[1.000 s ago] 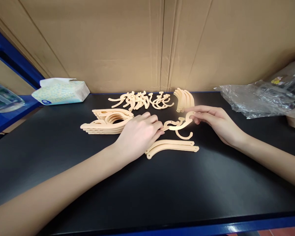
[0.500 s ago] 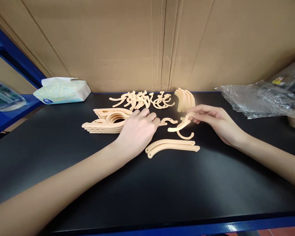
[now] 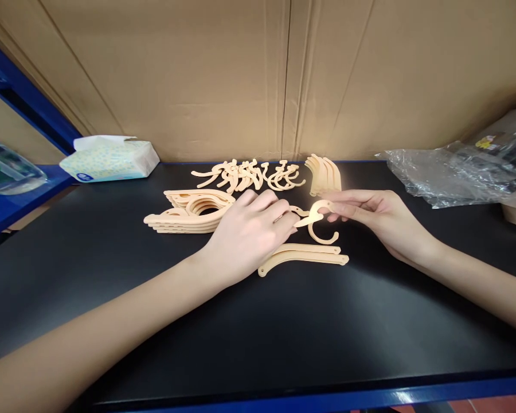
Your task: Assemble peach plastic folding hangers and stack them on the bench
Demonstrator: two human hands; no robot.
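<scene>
My right hand (image 3: 372, 211) pinches a small curved peach plastic hanger piece (image 3: 316, 210) by its right end. The piece's narrow left end meets the fingertips of my left hand (image 3: 258, 226), which is closed, its thumb out of sight. Below the held piece, a hanger hook (image 3: 325, 240) rests on the table. Another small curved piece (image 3: 298, 211) lies partly covered behind my left fingers. Two long hanger arms (image 3: 309, 256) lie side by side in front, their left part covered by my left hand. Left of that hand is a stack of folded hangers (image 3: 184, 219).
Along the back lie loose curved pieces (image 3: 241, 175), several hooks (image 3: 284, 178) and a group of upright hanger arms (image 3: 324, 175). A tissue pack (image 3: 112, 160) sits back left, clear plastic bags (image 3: 442, 172) back right. Cardboard (image 3: 198, 80) stands behind the black table (image 3: 305, 332).
My left hand has moved right, to the held piece's left end. My right hand has shifted slightly left, and the small curved piece has turned in its fingers.
</scene>
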